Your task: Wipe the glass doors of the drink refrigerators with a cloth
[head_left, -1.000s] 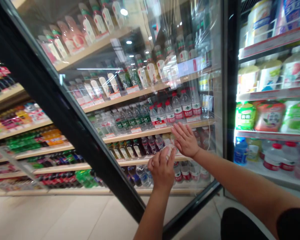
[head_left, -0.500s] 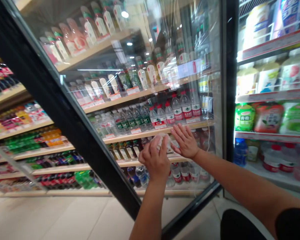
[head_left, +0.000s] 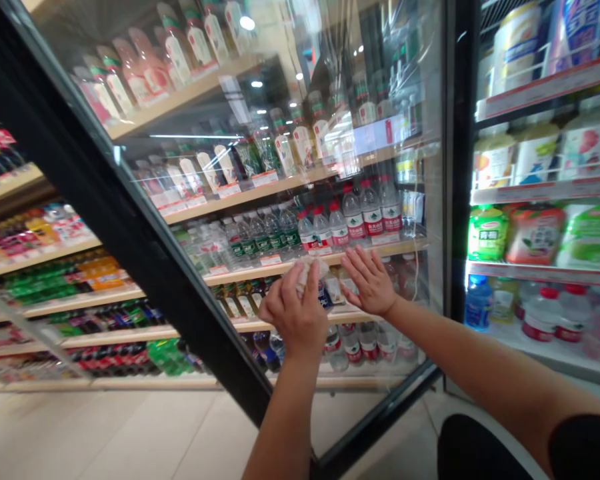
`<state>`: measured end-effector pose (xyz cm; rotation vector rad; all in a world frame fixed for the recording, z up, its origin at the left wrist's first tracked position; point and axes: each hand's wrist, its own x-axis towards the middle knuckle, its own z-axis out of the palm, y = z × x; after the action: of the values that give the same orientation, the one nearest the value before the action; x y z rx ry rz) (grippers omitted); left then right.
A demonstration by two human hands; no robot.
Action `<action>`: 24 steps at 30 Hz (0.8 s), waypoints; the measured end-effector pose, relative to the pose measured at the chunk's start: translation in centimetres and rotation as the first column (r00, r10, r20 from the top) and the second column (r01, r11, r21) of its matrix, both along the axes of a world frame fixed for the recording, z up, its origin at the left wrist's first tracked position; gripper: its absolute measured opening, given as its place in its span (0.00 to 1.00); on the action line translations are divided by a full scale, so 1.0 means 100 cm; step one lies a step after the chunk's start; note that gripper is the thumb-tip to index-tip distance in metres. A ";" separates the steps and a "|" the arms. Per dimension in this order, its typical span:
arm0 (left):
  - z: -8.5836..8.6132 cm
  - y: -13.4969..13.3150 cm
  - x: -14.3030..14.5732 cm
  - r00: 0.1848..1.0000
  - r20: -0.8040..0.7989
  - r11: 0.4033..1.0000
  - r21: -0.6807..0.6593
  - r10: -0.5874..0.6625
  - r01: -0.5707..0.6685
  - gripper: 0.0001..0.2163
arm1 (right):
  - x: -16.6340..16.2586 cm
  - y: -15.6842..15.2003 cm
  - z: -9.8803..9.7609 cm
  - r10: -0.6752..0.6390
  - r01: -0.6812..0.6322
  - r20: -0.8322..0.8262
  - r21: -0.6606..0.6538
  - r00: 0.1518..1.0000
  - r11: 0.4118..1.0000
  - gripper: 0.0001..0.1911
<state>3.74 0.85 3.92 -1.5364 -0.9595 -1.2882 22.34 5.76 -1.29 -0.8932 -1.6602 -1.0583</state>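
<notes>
My left hand (head_left: 296, 308) presses a crumpled pale cloth (head_left: 314, 268) against the glass door (head_left: 300, 220), fingers bent over it. To its right, my right hand (head_left: 370, 280) lies flat on the same glass with its fingers stretched out and holds nothing. The door stands swung out in its black frame (head_left: 130, 227). Shelves of bottles show through the pane, among them water bottles with red caps (head_left: 354, 213) just above my hands. Part of the cloth is hidden by my left fingers.
On the right is a lit fridge interior (head_left: 545, 272) with drinks on several shelves. More shelves of bottled drinks (head_left: 80, 280) stand to the left beyond the door frame. Pale floor tiles (head_left: 130, 433) lie below, and my dark-clothed knee (head_left: 475, 447) is at the bottom right.
My left hand has slid left across the glass with the cloth, away from my right hand. The right hand stays about where it was.
</notes>
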 end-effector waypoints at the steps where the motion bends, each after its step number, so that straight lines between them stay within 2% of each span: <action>1: 0.004 0.000 -0.003 1.000 0.016 1.000 0.016 0.008 -0.009 0.15 | 0.000 0.000 0.000 -0.004 0.004 0.002 -0.004 1.000 1.000 0.35; 3: -0.002 -0.002 -0.007 1.000 0.011 1.000 0.022 0.014 -0.014 0.16 | 0.000 0.001 -0.001 -0.013 0.013 0.007 -0.013 1.000 1.000 0.33; 7: -0.051 -0.013 -0.009 0.988 -0.147 0.994 -0.098 -0.053 0.039 0.15 | 0.000 0.003 -0.002 -0.022 0.022 -0.003 -0.008 1.000 1.000 0.30; 9: -0.066 -0.017 -0.010 0.976 -0.198 0.985 -0.159 -0.092 0.060 0.16 | 0.000 0.003 -0.002 -0.018 0.018 -0.009 -0.010 1.000 1.000 0.31; 11: -0.060 -0.017 -0.013 0.982 -0.177 0.989 -0.137 -0.070 0.046 0.17 | 0.000 0.002 -0.001 -0.010 0.010 -0.011 -0.018 1.000 1.000 0.32; 15: -0.024 -0.011 -0.022 0.999 -0.040 0.999 -0.020 0.024 -0.024 0.17 | -0.001 0.000 -0.001 0.000 0.000 -0.009 -0.018 1.000 1.000 0.33; 17: -0.026 -0.010 -0.022 0.999 -0.025 0.999 -0.032 0.022 -0.023 0.17 | -0.001 0.000 -0.002 -0.002 0.002 -0.012 -0.028 1.000 1.000 0.33; 22: -0.088 -0.018 -0.011 0.970 -0.201 0.973 -0.210 -0.134 0.091 0.16 | -0.001 0.000 -0.002 0.000 -0.001 -0.016 -0.035 1.000 0.999 0.34; 24: -0.095 -0.020 -0.010 0.960 -0.221 0.961 -0.249 -0.174 0.117 0.16 | -0.001 0.000 -0.001 0.005 -0.005 -0.015 -0.028 1.000 1.000 0.34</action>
<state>2.73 -1.19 -5.61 -1.9300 -0.8755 -1.0841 22.26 5.75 -1.43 -0.9129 -1.6684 -1.0248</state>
